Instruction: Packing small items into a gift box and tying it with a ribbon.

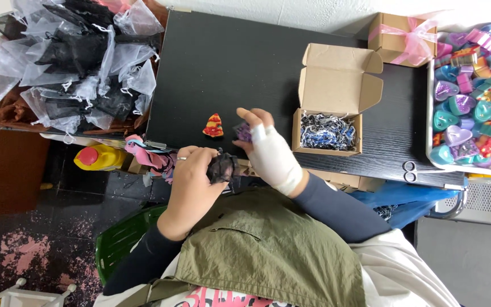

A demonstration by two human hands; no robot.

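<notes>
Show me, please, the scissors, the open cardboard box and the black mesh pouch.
scissors point(411, 170): head view, on the handle loops.
open cardboard box point(336, 85): head view, on the raised lid.
black mesh pouch point(223, 166): head view, on the bunched fabric.

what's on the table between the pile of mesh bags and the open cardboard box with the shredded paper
In the head view, a small red and yellow piece lies on the black table there, and nearer the box the bandaged right hand holds something purple.

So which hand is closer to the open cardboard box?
The right hand. It sits just beside the open cardboard box; the left hand, holding a dark mesh pouch, is farther away.
</notes>
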